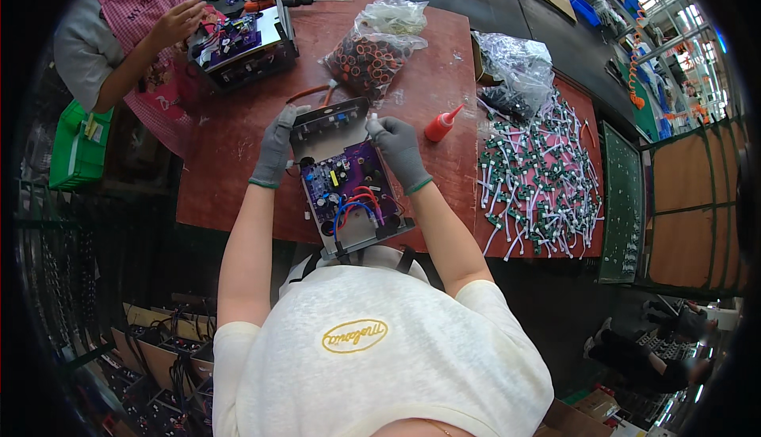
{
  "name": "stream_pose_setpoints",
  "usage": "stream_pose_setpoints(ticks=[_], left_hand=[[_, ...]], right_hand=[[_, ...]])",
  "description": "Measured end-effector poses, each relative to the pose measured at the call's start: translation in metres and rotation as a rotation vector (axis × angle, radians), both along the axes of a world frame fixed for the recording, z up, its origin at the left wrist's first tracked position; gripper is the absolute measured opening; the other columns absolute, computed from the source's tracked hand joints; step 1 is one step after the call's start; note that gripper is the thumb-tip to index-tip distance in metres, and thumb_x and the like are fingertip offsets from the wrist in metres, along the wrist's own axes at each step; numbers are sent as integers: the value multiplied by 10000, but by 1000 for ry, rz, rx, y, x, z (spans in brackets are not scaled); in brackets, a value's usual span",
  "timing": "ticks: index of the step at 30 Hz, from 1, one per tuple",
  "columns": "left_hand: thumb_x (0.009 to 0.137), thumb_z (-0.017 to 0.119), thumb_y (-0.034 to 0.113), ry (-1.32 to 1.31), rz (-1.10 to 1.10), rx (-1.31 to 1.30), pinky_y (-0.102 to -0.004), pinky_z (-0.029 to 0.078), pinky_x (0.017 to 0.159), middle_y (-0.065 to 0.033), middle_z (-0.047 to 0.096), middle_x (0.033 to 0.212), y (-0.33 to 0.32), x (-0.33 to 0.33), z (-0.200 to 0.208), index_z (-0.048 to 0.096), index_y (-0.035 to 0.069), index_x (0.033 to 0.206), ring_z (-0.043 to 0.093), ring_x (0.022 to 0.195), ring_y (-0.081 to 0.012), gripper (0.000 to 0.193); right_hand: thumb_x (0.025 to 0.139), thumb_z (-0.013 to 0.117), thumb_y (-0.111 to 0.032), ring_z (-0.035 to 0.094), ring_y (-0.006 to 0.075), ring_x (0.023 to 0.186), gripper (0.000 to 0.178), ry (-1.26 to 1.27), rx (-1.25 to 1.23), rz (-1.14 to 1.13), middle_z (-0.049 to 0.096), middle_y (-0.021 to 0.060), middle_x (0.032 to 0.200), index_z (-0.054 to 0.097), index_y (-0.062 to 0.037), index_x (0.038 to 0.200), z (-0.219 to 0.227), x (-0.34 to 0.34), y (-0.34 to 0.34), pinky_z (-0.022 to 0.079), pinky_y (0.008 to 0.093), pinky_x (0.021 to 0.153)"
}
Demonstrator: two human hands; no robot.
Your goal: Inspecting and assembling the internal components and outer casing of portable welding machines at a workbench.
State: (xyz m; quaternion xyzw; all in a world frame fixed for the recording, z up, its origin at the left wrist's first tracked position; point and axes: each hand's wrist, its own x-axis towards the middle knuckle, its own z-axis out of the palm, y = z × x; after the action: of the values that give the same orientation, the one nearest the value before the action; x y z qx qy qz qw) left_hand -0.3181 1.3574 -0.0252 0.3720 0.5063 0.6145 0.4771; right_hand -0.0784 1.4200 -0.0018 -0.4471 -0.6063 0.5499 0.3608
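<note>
In front of me, an open metal housing [318,150] with a black end panel tilts at the table's near edge. A purple circuit board [346,177] lies inside it, with red and blue wires [358,203] curving over its near end. My left hand [275,143], in a grey glove with a green cuff, is closed on the left end of the black panel. At the panel's right end, my right hand [399,148], gloved alike, pinches a small white connector [372,119]. Its fingertips partly hide the connector. An orange-handled tool [311,93] lies just beyond the housing.
A red bottle [441,124] with a pointed nozzle stands right of my right hand. Beyond are a bag of orange-and-black rings [369,60] and many white-wired green parts [539,175]. At far left, a co-worker in a pink apron handles another housing [242,48] beside a green crate [79,147].
</note>
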Motion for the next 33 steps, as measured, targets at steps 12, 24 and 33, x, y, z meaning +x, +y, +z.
stream_pose_setpoints(ticks=[12, 24, 33], left_hand=[[1011, 463, 441, 30, 0, -6, -285, 503, 920, -104, 678, 1143, -3, 3, 5, 629, -17, 1227, 649, 1019, -158, 532], [1012, 469, 435, 11, -8, -9, -287, 503, 918, -106, 670, 1160, -2, 3, 4, 622, -28, 1228, 641, 1031, -154, 533], [1016, 485, 356, -3, 0, -55, -275, 477, 931, -83, 680, 1130, -5, 3, 11, 652, -6, 1190, 625, 1031, -141, 435]], right_hand=[[911, 610, -338, 652, 344, 714, 294, -310, 238, -32, 657, 153, 733, 665, -70, 804, 0, -19, -12, 480, 439, 641], [901, 619, -304, 646, 356, 715, 247, -360, 324, -71, 654, 158, 746, 659, -76, 813, 0, -20, -14, 476, 464, 629], [907, 622, -282, 633, 350, 663, 245, -392, 420, -116, 637, 154, 699, 652, -66, 794, 0, -23, -16, 467, 442, 591]])
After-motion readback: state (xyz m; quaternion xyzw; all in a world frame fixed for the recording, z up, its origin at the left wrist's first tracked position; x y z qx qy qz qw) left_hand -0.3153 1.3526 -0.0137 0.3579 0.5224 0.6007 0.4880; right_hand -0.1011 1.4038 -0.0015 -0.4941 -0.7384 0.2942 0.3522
